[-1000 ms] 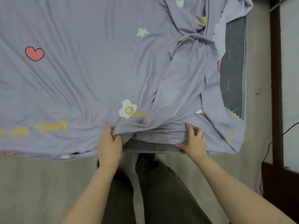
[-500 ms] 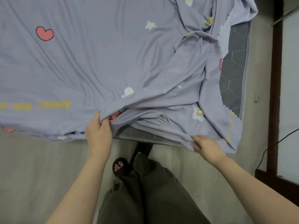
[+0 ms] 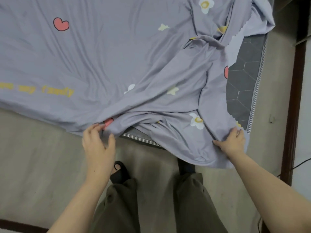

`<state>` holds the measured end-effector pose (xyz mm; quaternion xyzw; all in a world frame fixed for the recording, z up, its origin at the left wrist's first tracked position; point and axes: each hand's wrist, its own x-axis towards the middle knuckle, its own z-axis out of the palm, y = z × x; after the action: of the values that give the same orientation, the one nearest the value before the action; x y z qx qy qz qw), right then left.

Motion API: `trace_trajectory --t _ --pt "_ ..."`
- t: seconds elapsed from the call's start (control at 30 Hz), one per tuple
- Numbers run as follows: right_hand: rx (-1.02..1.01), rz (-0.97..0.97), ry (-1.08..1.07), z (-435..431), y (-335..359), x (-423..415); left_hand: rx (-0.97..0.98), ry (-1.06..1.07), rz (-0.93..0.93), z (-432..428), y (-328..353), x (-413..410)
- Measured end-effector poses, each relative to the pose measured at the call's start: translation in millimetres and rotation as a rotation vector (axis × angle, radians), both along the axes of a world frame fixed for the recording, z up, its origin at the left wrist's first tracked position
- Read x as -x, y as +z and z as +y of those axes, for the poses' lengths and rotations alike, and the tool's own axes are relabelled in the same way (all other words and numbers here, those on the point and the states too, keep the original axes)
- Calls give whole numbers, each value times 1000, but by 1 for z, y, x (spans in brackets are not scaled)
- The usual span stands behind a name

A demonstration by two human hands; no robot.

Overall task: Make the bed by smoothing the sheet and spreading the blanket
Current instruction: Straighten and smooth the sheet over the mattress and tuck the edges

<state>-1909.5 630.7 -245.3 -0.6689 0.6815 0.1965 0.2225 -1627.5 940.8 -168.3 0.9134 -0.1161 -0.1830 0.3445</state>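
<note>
The right hand (image 3: pixel 233 142) has slid outward since half a second ago, and the two hands now stand well apart along the near edge of the bed. The sheet (image 3: pixel 117 56) has come with it: less grey mattress (image 3: pixel 242 84) shows at the near edge, only a short striped strip between the hands. The left hand (image 3: pixel 99 145) sits about where it was.

Left arm reaches straight forward, back of the hand up. Thumb is spread to the side, fingers bent onto a bunched fold, and its grip is closed on that fold of sheet. It is blurred, so the hold looks loose. A pink heart (image 3: pixel 108 121) is printed right at its fingertips.

Right arm comes in on a slant from the lower right. Its fingers curl over the cloth and the thumb points back toward the left hand: that grip is clamped on the sheet.

From both grips the sheet runs away up the bed. It lies smooth beyond the left hand and is heaped in folds beyond the right. The hem hangs just below the right grip toward the floor (image 3: pixel 42 157), and a white flower (image 3: pixel 196 121) is just inside it. Bare mattress shows beyond the right grip, along the bed's right side.
</note>
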Motion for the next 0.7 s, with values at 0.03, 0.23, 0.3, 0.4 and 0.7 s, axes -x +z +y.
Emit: trace_trajectory --t 0.03,0.23,0.3,0.4,0.7 --pt "5 43 6 -10 -1 2 -6 -22 11 -5 -1 14" --pt "101 -548 -92 -56 25 12 6 -27 155 -67 -14 113" --pt "-16 -872 -394 -71 51 15 59 -18 218 -101 -19 151" --pt "-320 -1061 -726 -91 76 36 183 -26 373 -159 -19 207" --pt "-1006 -1025 -492 -62 130 96 654 363 1146 -237 28 274"
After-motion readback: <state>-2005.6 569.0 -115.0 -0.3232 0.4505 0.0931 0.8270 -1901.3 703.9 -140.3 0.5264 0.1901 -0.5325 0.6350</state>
